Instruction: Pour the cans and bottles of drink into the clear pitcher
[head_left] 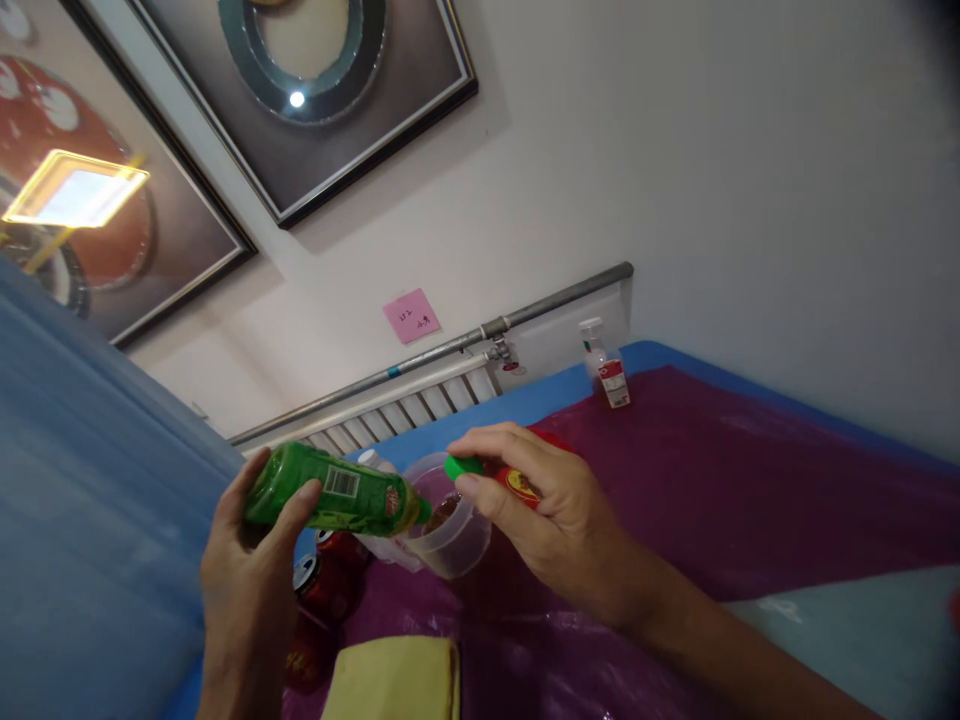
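My left hand (251,580) is closed around a green plastic bottle (322,490) with a barcode on its label. The bottle lies almost level, its neck at the near left side of a clear plastic tub (454,550). Something dark reddish-brown shows inside the tub; whether liquid is flowing from the bottle I cannot tell. Between the thumb and fingers of my right hand (547,500) is a green bottle cap (463,466), held just above the tub's right rim. Partly hidden behind that hand is a red package (521,487) with a yellow emblem.
Red drink cans (326,580) stand left of the tub, beside a white-capped bottle (373,460). A folded yellow cloth (394,680) lies nearest me on the purple table cover (690,480). Toward the wall stands a small clear bottle (611,375). A radiator (405,405) runs behind the table.
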